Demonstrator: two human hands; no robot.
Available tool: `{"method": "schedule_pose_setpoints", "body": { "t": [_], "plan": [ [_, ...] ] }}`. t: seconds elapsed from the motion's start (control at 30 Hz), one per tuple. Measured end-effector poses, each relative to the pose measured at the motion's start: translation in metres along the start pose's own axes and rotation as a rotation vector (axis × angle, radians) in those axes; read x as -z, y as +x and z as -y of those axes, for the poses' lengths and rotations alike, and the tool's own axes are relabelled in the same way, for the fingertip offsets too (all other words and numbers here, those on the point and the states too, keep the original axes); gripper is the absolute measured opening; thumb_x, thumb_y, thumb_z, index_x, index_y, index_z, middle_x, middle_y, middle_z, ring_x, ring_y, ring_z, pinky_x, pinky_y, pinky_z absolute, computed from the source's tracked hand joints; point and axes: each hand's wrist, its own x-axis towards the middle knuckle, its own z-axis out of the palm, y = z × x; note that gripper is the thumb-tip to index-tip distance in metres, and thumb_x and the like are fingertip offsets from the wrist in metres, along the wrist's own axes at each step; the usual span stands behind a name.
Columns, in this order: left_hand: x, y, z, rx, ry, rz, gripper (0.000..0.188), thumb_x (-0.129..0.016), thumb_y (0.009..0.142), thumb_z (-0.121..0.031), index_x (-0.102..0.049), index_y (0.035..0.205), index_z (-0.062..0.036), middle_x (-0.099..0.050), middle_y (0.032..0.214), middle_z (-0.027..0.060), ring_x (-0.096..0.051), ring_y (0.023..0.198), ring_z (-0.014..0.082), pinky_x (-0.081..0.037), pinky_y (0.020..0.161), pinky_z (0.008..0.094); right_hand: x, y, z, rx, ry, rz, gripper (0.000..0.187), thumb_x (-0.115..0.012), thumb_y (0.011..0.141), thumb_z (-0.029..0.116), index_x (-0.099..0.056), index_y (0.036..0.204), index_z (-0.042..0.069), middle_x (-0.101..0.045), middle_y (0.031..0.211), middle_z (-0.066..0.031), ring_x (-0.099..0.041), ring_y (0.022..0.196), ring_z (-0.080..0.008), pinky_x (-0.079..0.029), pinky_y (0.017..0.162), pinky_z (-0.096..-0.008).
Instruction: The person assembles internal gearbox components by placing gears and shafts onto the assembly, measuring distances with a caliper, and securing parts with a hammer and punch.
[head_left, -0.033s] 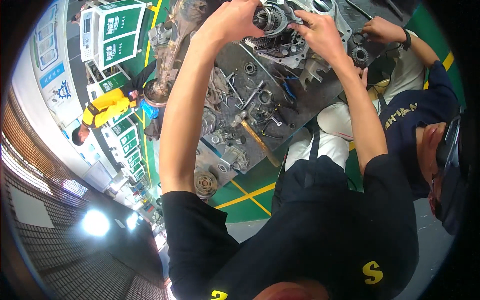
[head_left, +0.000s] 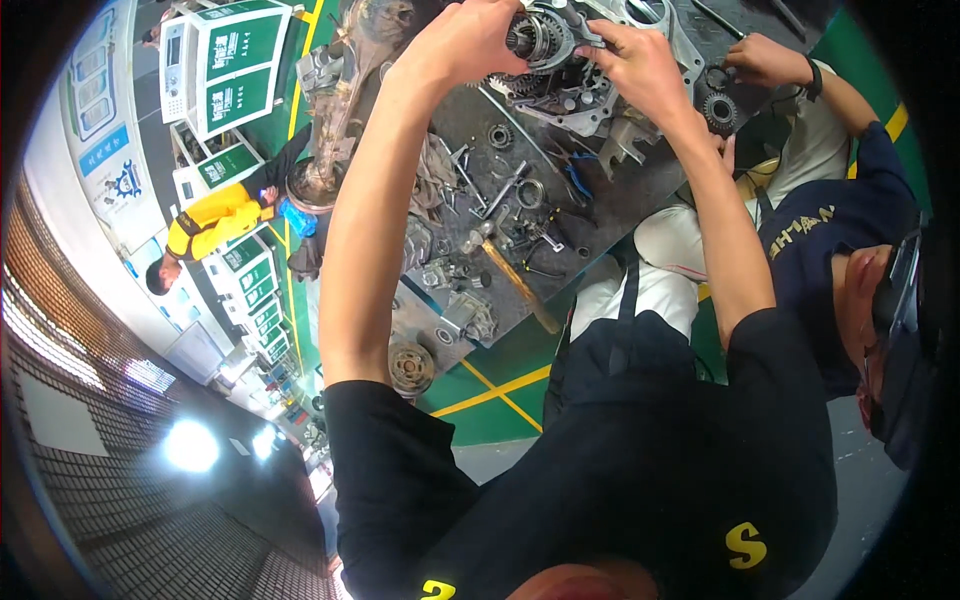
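At the top of the head view, my left hand [head_left: 468, 42] is curled against the left side of a gear shaft [head_left: 522, 42] with stacked gears. My right hand [head_left: 636, 66] pinches a grey metal shift fork [head_left: 572, 38] between thumb and fingers, on the right side of the gears. The fork's curved part lies close around the gear stack. Beneath both is an open gearbox housing [head_left: 590, 118] with a pale cast rim, resting on the dark workbench. My left fingertips are partly hidden behind the hand and the gears.
On the bench [head_left: 470, 120] lie a hammer [head_left: 515, 280], blue-handled pliers [head_left: 577, 175], a loose gear [head_left: 500, 136] and several metal parts. A co-worker's hand [head_left: 765, 60] rests at the right near another gear [head_left: 719, 112]. A person in yellow [head_left: 215, 215] stands beyond the left end.
The person in yellow has shifted very slightly. My hands and the gears stay in the same place.
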Motion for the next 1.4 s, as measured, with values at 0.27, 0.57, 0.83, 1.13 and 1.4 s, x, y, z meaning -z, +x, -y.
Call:
{"method": "schedule_pose_setpoints", "body": {
  "t": [0.27, 0.57, 0.83, 1.13, 1.4],
  "plan": [
    [0.014, -0.005, -0.01, 0.041, -0.047, 0.056, 0.055, -0.086, 0.069, -0.016, -0.064, 0.115, 0.0043, -0.065, 0.119, 0.0278, -0.064, 0.114, 0.0442, -0.053, 0.099, 0.0472, -0.008, 0.003, 0.003, 0.116, -0.098, -0.053, 0.029, -0.076, 0.088, 0.021, -0.072, 0.112, 0.005, -0.071, 0.09, -0.0209, -0.068, 0.087, -0.041, -0.053, 0.074, -0.0471],
    [0.011, -0.006, 0.003, -0.143, -0.022, -0.036, 0.056, -0.085, 0.067, -0.013, -0.061, 0.115, 0.004, -0.062, 0.115, 0.0256, -0.063, 0.11, 0.0449, -0.054, 0.096, 0.047, -0.007, -0.001, 0.001, 0.114, -0.188, -0.029, 0.035, -0.078, 0.088, 0.018, -0.072, 0.118, 0.001, -0.073, 0.1, -0.0211, -0.07, 0.09, -0.0406, -0.055, 0.078, -0.0455],
    [0.011, -0.012, 0.001, -0.139, -0.021, 0.045, 0.063, -0.084, 0.066, -0.007, -0.057, 0.122, 0.0051, -0.06, 0.118, 0.0268, -0.062, 0.112, 0.046, -0.054, 0.096, 0.0477, -0.015, -0.004, 0.004, 0.077, -0.125, -0.053, 0.026, -0.073, 0.082, 0.01, -0.071, 0.106, 0.0, -0.07, 0.088, -0.0225, -0.068, 0.083, -0.0413, -0.053, 0.073, -0.0472],
    [-0.012, -0.015, 0.003, -0.227, -0.108, -0.077, 0.088, -0.071, 0.071, 0.005, -0.035, 0.151, 0.007, -0.046, 0.143, 0.0314, -0.05, 0.132, 0.0458, -0.045, 0.112, 0.0437, -0.02, -0.004, 0.001, 0.015, -0.111, -0.035, 0.026, -0.075, 0.083, 0.01, -0.072, 0.106, -0.001, -0.07, 0.09, -0.0212, -0.067, 0.085, -0.0394, -0.052, 0.076, -0.0453],
    [-0.021, -0.01, 0.014, -0.27, -0.234, -0.096, 0.085, -0.072, 0.073, -0.002, -0.04, 0.152, -0.005, -0.048, 0.145, 0.0268, -0.052, 0.131, 0.0446, -0.047, 0.109, 0.045, -0.01, 0.005, 0.024, -0.131, -0.056, 0.044, 0.037, -0.083, 0.081, 0.014, -0.07, 0.111, -0.003, -0.072, 0.088, -0.02, -0.062, 0.071, -0.0207, -0.051, 0.069, -0.0369]
  ]
}}
